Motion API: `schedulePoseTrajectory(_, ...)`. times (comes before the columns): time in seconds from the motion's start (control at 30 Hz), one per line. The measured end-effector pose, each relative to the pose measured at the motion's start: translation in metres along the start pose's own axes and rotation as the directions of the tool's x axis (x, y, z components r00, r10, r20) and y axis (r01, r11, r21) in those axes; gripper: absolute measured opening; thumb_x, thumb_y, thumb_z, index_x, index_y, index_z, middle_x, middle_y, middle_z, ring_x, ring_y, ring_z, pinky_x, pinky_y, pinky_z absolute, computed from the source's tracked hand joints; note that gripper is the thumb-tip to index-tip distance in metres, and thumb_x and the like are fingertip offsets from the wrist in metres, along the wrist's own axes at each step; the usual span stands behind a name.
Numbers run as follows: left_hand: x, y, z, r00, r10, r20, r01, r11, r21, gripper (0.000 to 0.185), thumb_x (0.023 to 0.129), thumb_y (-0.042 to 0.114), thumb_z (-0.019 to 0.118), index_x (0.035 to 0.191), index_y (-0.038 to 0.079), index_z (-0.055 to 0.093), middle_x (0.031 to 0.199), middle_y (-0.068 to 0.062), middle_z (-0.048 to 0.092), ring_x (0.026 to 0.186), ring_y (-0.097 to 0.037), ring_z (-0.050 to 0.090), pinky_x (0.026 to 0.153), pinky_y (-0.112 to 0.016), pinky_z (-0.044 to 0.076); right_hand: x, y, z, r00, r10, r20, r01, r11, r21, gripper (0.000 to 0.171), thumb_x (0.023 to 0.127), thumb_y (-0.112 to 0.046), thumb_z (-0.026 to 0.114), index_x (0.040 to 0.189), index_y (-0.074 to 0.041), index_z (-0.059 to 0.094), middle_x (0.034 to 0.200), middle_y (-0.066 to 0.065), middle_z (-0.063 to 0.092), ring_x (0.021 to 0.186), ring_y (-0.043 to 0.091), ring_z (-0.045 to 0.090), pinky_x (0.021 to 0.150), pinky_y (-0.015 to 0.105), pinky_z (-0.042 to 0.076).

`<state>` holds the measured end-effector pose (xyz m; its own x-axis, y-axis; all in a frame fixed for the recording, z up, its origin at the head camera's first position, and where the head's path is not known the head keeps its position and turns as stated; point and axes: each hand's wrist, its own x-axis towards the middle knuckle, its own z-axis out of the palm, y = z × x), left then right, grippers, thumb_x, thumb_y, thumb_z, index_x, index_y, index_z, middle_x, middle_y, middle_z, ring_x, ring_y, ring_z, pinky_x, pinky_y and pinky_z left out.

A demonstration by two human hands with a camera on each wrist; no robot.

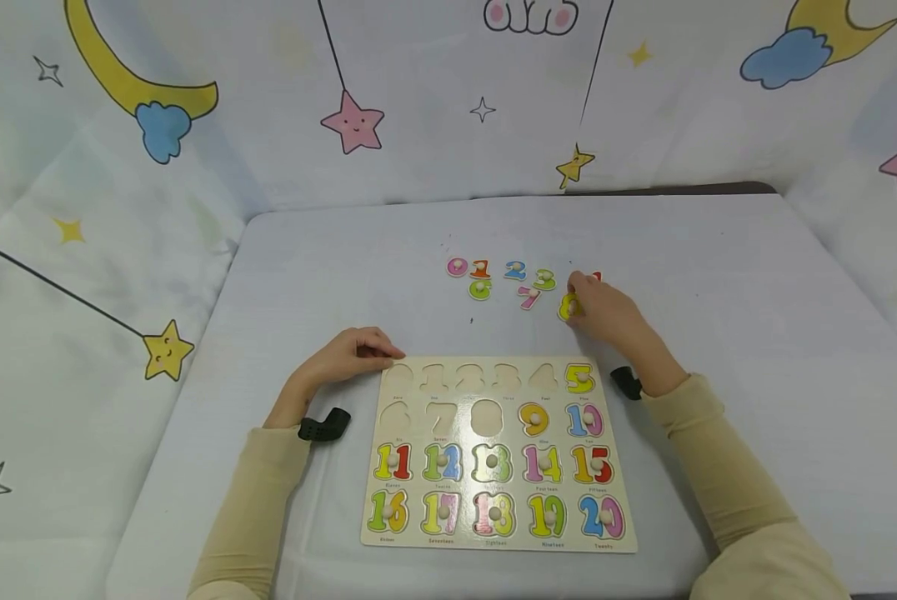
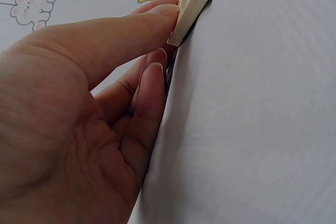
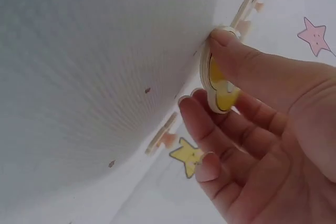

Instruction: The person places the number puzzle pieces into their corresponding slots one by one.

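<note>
My right hand pinches a yellow number 8 puzzle piece beyond the board's top right. In the right wrist view the thumb lies at one edge of this piece, with fingers curled on its other side. My left hand holds the top left corner of a wooden number puzzle board between thumb and fingers. Pegged number pieces fill the lower two rows, plus the 5, 9 and 10 spots. Recesses for zero to four and six to eight are bare. A red piece is partly hidden behind my right hand.
Loose pieces lie beyond the board: a pink 0, orange 1, blue 2, green 3, green 6 and pink 7. A white cloth covers the table; printed fabric hangs behind.
</note>
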<state>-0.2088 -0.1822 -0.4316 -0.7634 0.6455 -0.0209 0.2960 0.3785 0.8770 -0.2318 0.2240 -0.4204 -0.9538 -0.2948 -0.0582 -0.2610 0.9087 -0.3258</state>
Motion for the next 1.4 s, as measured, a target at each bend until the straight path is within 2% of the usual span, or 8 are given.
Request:
schedulePoseTrajectory(0.27, 0.0, 0.0, 0.001, 1.0, 0.002, 0.001, -0.002, 1.0, 0.002, 0.017, 0.085, -0.003, 0.065, 0.101, -0.006, 0.07, 0.097, -0.017, 0.064, 0.085, -0.023, 0.054, 0.074, -0.026, 0.042, -0.009, -0.007, -0.003, 0.999, 0.003, -0.045, -0.006, 0.998, -0.059, 0.031, 0.084, -0.006, 0.07, 0.104, 0.0, 0.046, 0.087, 0.014, 0.06, 0.069, 0.027, 0.05, 0.063, 0.04, 0.042)
schedulePoseTrajectory(0.6, -0.002, -0.001, 0.002, 1.0, -0.02, -0.007, 0.02, 1.0, 0.007, 0.017, 0.086, -0.002, 0.065, 0.101, -0.005, 0.07, 0.097, -0.015, 0.064, 0.087, -0.023, 0.054, 0.075, -0.028, 0.043, -0.025, -0.018, -0.006, 0.998, -0.063, -0.03, 0.059, 0.99, -0.129, 0.014, 0.092, -0.001, 0.057, 0.104, -0.003, 0.048, 0.087, 0.014, 0.062, 0.064, 0.024, 0.05, 0.059, 0.035, 0.044)
schedulePoseTrajectory(0.7, -0.003, -0.002, 0.002, 1.0, -0.019, -0.009, 0.019, 1.0, 0.004, 0.017, 0.086, -0.002, 0.065, 0.101, -0.006, 0.07, 0.098, -0.015, 0.064, 0.087, -0.022, 0.055, 0.075, -0.027, 0.043, -0.026, -0.021, -0.005, 0.996, -0.081, -0.035, 0.075, 0.986, -0.151, 0.013, 0.092, -0.002, 0.058, 0.103, -0.003, 0.049, 0.083, 0.013, 0.061, 0.063, 0.024, 0.05, 0.057, 0.035, 0.044)
schedulePoseTrajectory(0.87, -0.002, -0.002, 0.003, 1.0, -0.012, -0.009, 0.012, 1.0, 0.004, 0.017, 0.086, -0.002, 0.066, 0.102, -0.006, 0.07, 0.098, -0.015, 0.064, 0.086, -0.023, 0.055, 0.075, -0.027, 0.043, -0.028, -0.023, -0.004, 0.99, -0.11, -0.093, 0.096, 0.985, -0.142, 0.01, 0.09, -0.003, 0.061, 0.097, -0.003, 0.052, 0.079, 0.01, 0.06, 0.062, 0.024, 0.05, 0.057, 0.035, 0.044)
schedulePoseTrajectory(0.97, -0.001, 0.0, 0.002, 1.0, -0.014, -0.007, 0.014, 1.0, 0.006, 0.017, 0.086, -0.002, 0.066, 0.101, -0.006, 0.07, 0.097, -0.016, 0.064, 0.086, -0.024, 0.054, 0.075, -0.027, 0.042, -0.031, -0.029, -0.006, 0.984, -0.136, -0.117, 0.13, 0.99, -0.059, 0.007, 0.09, -0.002, 0.062, 0.094, -0.003, 0.056, 0.082, 0.008, 0.061, 0.068, 0.023, 0.051, 0.063, 0.035, 0.046)
schedulePoseTrajectory(1.07, -0.001, 0.001, 0.001, 1.0, -0.019, -0.006, 0.019, 1.0, 0.004, 0.017, 0.086, -0.003, 0.066, 0.101, -0.006, 0.07, 0.097, -0.016, 0.063, 0.086, -0.025, 0.054, 0.074, -0.027, 0.042, -0.036, -0.041, -0.01, 0.977, -0.178, -0.115, 0.188, 0.979, 0.076, 0.007, 0.089, -0.001, 0.063, 0.093, -0.005, 0.059, 0.084, 0.005, 0.061, 0.071, 0.021, 0.051, 0.066, 0.035, 0.047)
schedulePoseTrajectory(1.27, -0.001, 0.003, 0.0, 0.999, -0.035, -0.006, 0.035, 0.999, -0.005, 0.017, 0.086, -0.003, 0.065, 0.102, -0.006, 0.069, 0.098, -0.017, 0.063, 0.087, -0.025, 0.054, 0.075, -0.026, 0.042, -0.049, -0.077, -0.01, 0.952, -0.3, -0.062, 0.304, 0.898, 0.32, 0.008, 0.089, -0.003, 0.064, 0.091, -0.009, 0.059, 0.079, -0.003, 0.06, 0.068, 0.016, 0.056, 0.062, 0.029, 0.048)
schedulePoseTrajectory(1.4, -0.001, 0.004, 0.001, 0.999, -0.035, -0.006, 0.035, 0.999, -0.005, 0.017, 0.086, -0.003, 0.065, 0.102, -0.007, 0.069, 0.098, -0.018, 0.063, 0.087, -0.025, 0.054, 0.075, -0.026, 0.042, -0.056, -0.097, -0.003, 0.941, -0.337, 0.02, 0.303, 0.868, 0.393, 0.008, 0.09, -0.005, 0.063, 0.091, -0.011, 0.059, 0.079, -0.006, 0.061, 0.068, 0.016, 0.06, 0.063, 0.026, 0.049)
